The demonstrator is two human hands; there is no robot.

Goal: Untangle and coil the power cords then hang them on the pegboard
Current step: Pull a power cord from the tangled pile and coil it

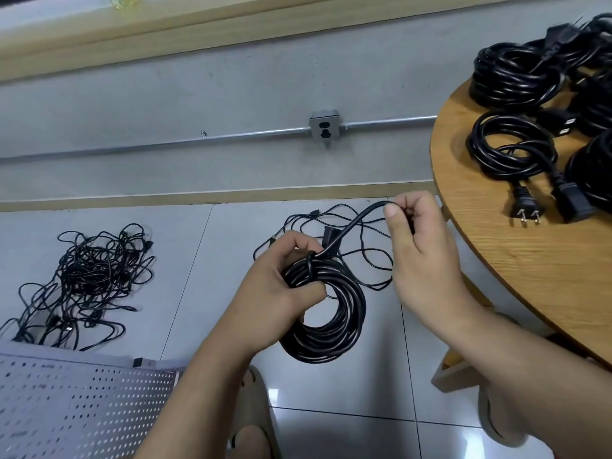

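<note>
My left hand (281, 279) grips the top of a coiled black power cord (331, 329) that hangs above the tiled floor. A free end of that cord (357, 221) rises from the coil up to my right hand (417, 246), which pinches it between thumb and fingers. One turn of the cord is wrapped around the coil beside my left thumb. A white pegboard (82, 402) lies flat at the lower left. Behind my hands a loose tangle of thin black cords (351, 240) lies on the floor.
A second tangled heap of black cords (89, 276) lies on the floor at left. Several coiled cords (516, 144) with plugs rest on the round wooden table (496, 260) at right. A wall socket (325, 127) sits on a metal conduit. My feet in sandals show below.
</note>
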